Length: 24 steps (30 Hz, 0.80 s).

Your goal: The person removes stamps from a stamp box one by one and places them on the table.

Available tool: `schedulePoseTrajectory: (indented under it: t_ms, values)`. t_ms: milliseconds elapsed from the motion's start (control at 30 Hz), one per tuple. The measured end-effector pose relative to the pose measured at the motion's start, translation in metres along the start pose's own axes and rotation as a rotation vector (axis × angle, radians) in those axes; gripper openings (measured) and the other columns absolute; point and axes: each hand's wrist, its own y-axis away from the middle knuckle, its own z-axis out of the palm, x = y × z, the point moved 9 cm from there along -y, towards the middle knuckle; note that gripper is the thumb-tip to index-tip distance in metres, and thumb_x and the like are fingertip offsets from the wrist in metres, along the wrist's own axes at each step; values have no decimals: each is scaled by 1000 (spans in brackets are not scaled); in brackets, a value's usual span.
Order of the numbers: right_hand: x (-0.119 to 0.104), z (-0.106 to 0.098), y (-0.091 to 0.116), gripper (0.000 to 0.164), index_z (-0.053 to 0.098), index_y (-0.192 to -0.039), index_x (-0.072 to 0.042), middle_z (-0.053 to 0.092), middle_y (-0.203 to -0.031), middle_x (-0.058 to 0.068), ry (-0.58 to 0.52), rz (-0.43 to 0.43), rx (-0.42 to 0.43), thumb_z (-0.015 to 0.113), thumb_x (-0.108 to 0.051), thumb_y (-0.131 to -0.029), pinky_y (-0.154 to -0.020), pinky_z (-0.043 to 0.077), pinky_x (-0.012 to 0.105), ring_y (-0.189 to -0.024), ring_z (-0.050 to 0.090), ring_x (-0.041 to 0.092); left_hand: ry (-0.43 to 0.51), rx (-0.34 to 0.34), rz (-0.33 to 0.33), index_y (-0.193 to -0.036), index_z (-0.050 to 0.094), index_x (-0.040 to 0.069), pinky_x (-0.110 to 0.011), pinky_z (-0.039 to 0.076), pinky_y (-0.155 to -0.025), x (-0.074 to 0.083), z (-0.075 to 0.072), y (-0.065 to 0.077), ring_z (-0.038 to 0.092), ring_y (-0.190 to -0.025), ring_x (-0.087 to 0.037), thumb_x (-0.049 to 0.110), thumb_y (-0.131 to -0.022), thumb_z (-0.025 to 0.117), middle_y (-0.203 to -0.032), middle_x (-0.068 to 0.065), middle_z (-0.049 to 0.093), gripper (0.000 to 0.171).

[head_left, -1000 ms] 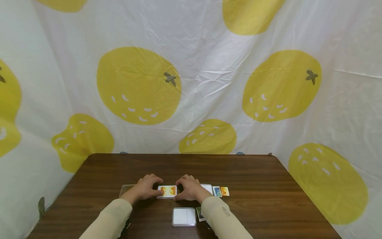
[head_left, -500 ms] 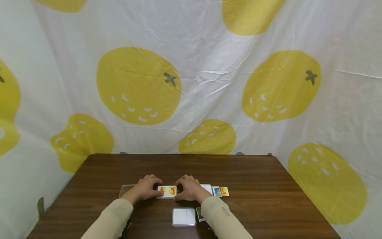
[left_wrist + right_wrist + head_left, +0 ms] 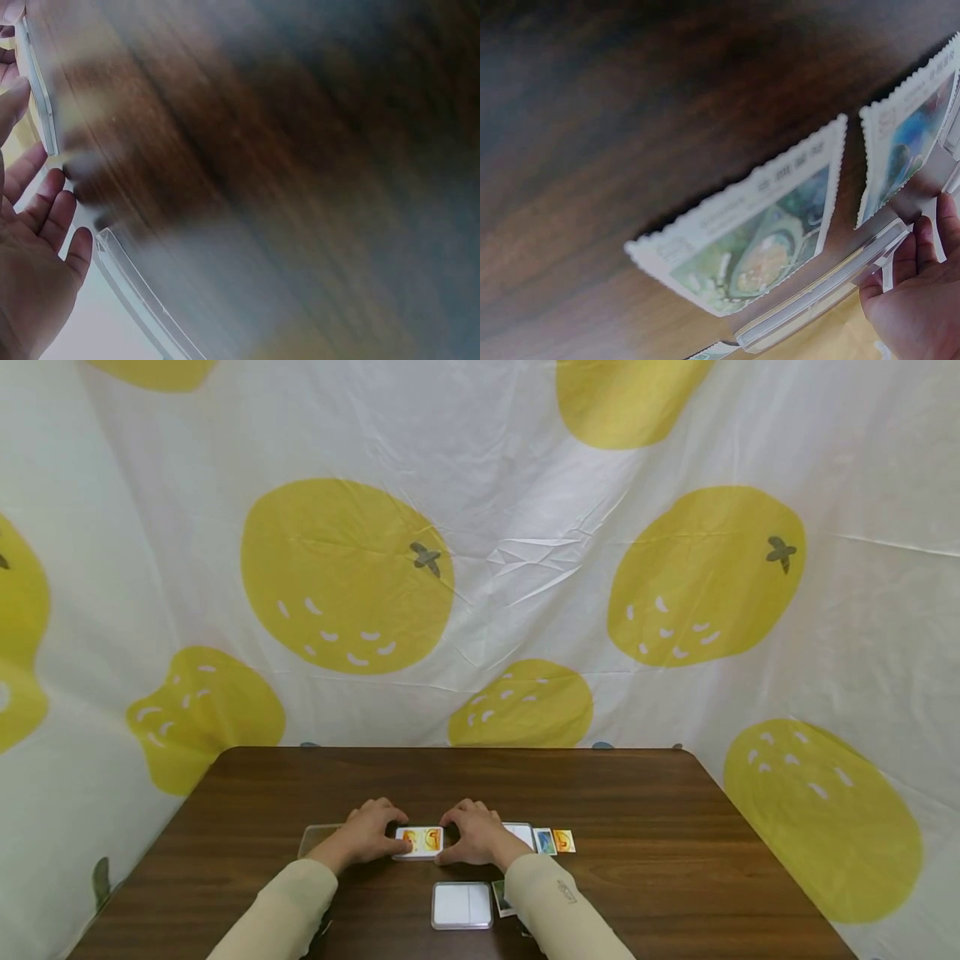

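A small clear stamp case (image 3: 429, 842) with two orange-and-yellow stamps lies between my hands. My left hand (image 3: 365, 833) pinches its left end, thumb at the near edge and index finger at the far edge. At its right end, my right hand (image 3: 477, 833) pinches it the same way. In the left wrist view, my left fingers reach toward the slim edge of the case (image 3: 43, 97). A second case with a white insert (image 3: 462, 906) lies nearer me. Another case (image 3: 519, 832) sits partly behind my right hand.
A clear case lid or box (image 3: 315, 837) lies under my left wrist. A blue stamp (image 3: 545, 841) and an orange stamp (image 3: 564, 841) lie at the right. A green stamp (image 3: 502, 897) is partly hidden by my right sleeve. Patterned cloth (image 3: 525, 610) hangs behind the wooden table (image 3: 660, 860).
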Motion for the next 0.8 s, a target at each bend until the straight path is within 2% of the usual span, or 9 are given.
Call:
schedulePoseTrajectory:
  t_ms: [300, 800]
  values:
    - [0, 0, 0, 52, 66, -118, -21, 54, -128, 3, 2, -1, 1, 81, -50, -77, -98, 36, 47, -121, 47, 26, -7, -4, -7, -112, 71, 10, -54, 36, -92, 1, 1, 0, 50, -110, -31, 31, -83, 79, -113, -7, 57, 36]
    - [-1, -2, 1, 53, 66, -118, -21, 54, -129, 4, 5, -4, 3, 81, -50, -77, -97, 37, 47, -122, 47, 27, -26, 37, -23, -103, 72, 13, -53, 36, -90, 2, -2, 1, 51, -107, -30, 31, -83, 79, -108, -5, 59, 28]
